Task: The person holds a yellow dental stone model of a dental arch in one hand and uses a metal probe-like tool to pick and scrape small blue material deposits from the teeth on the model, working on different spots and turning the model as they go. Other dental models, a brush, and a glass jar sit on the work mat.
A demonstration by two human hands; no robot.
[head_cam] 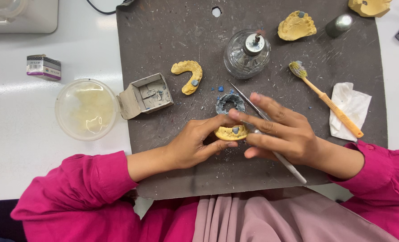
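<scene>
My left hand (195,143) grips a small yellow plaster dental cast (230,132) with a blue wax spot, held just above the dark grey mat (163,36). My right hand (278,132) touches the cast from the right and holds a thin metal carving tool (289,166) that runs diagonally under the fingers, its tip pointing up left. A ring of blue-grey wax (230,102) lies on the mat just beyond the cast.
On the mat lie a second arch-shaped cast (188,75), a small open cardboard box (148,94), a glass spirit lamp (247,53), another cast (296,25), a toothbrush (327,99) and a tissue (349,110). A clear round lidded tub (86,109) stands to the left.
</scene>
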